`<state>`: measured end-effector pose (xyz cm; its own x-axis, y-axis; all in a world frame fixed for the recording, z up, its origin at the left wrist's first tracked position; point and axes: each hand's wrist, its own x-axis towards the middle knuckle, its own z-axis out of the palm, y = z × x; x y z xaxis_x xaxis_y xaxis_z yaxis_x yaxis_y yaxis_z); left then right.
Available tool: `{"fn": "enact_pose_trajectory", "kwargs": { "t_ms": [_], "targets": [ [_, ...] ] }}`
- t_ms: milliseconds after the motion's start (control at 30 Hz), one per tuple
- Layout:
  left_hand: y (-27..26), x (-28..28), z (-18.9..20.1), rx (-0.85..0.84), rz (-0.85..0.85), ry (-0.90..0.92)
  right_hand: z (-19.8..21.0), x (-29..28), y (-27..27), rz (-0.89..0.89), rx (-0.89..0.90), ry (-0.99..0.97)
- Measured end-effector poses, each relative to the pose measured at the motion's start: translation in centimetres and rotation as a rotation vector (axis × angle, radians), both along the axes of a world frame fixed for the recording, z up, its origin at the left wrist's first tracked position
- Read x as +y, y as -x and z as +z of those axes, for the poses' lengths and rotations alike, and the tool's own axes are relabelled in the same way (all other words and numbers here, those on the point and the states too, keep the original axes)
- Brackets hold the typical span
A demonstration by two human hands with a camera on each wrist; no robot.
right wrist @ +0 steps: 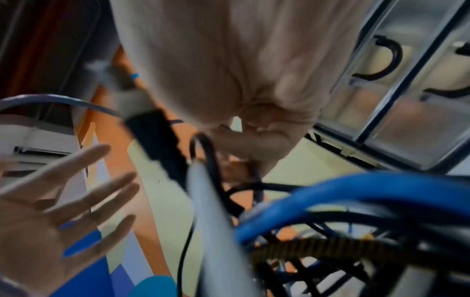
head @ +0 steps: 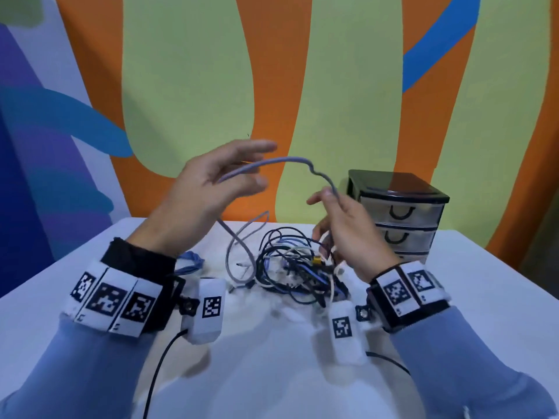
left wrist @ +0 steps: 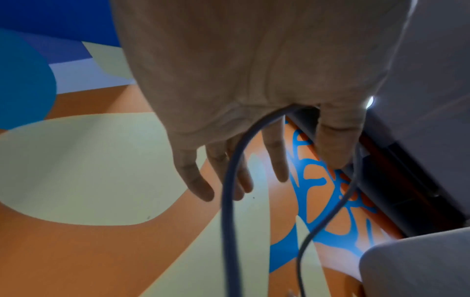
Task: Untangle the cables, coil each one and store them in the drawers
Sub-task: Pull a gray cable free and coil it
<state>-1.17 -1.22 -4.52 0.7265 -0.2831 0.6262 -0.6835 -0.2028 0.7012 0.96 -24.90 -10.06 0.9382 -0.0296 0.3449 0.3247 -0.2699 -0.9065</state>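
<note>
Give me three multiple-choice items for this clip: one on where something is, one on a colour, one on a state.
1. Where does the drawer unit stand?
A. near left corner of the table
B. far right part of the table
C. on the floor

2. What colour is the cable stretched between the two hands?
A. grey
B. red
C. green

3. How are the visible drawers?
A. all pulled out
B. removed
C. closed

Key: 1 B, the unit sits on the white table beyond the right hand. 2 A, the span from the left hand to the right hand is grey. 3 C, the drawer fronts sit flush in the frame, with the tangled pile still on the table.
</note>
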Motion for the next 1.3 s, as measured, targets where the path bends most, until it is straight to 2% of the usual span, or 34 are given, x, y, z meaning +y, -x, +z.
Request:
{"fn": "enact_pose_trajectory", "kwargs": {
  "t_ms": [67, 167, 200, 267, 333, 367, 467, 567, 733, 867, 967, 1067, 1133, 1233, 1300],
  "targets": [
    [0.8, -0.2, -0.1, 0.027, -0.157, 0.0, -0.2, 0.3, 0.1, 0.02, -0.054, 0.086],
    [1.3, 0.0, 0.3, 0.21, -0.448, 0.028, -0.5, 0.1, -0.3, 0.049, -0.106, 0.158],
    [1.3, -0.3, 0.6, 0.28, -0.437, 0.067, -0.5, 0.0, -0.3, 0.09, -0.108, 0.165],
    [1.4, -1.1, 0.9, 0.392, -0.201, 0.117, -0.5, 0.1, -0.3, 0.167, -0.131, 0.232],
    [1.0, -2.2, 0.2, 0.41, 0.053, 0.006, -0.6, 0.5, -0.4, 0.204, -0.198, 0.359],
    [0.7, -2.5, -0.3, 0.424, 0.088, -0.077, -0.7, 0.9, -0.2, 0.214, -0.219, 0.387],
    [0.2, -3.1, -1.9, 0.461, 0.024, -0.176, -1.0, 1.6, -0.1, 0.212, -0.23, 0.346],
    [-0.1, -3.3, -2.0, 0.368, -0.03, -0.126, -1.0, 1.7, 0.2, 0.23, -0.22, 0.229],
    [-0.1, -4.4, -2.5, 0.067, -0.052, 0.144, -0.6, 2.3, 1.2, 0.33, -0.094, 0.385],
    [-1.6, -3.8, -2.9, 0.017, 0.081, 0.487, -0.6, 2.3, 1.4, 0.353, -0.082, 0.379],
    [-2.7, -2.6, -3.0, 0.016, 0.15, 0.615, -0.9, 2.2, 1.6, 0.27, -0.095, 0.367],
    [-3.1, -2.5, -3.2, 0.028, 0.22, 0.639, -1.4, 2.1, 0.6, -0.019, -0.272, 0.305],
    [-3.3, -2.3, -3.4, 0.086, 0.322, 0.662, -1.5, 1.6, -0.2, -0.104, -0.396, 0.266],
    [-4.0, -1.3, -3.8, 0.27, 0.379, 0.559, -1.1, 1.4, 0.0, 0.046, -0.568, 0.4],
    [-3.9, -1.2, -3.8, 0.351, 0.33, 0.519, -1.0, 1.3, 0.4, 0.196, -0.506, 0.464]
  ]
}}
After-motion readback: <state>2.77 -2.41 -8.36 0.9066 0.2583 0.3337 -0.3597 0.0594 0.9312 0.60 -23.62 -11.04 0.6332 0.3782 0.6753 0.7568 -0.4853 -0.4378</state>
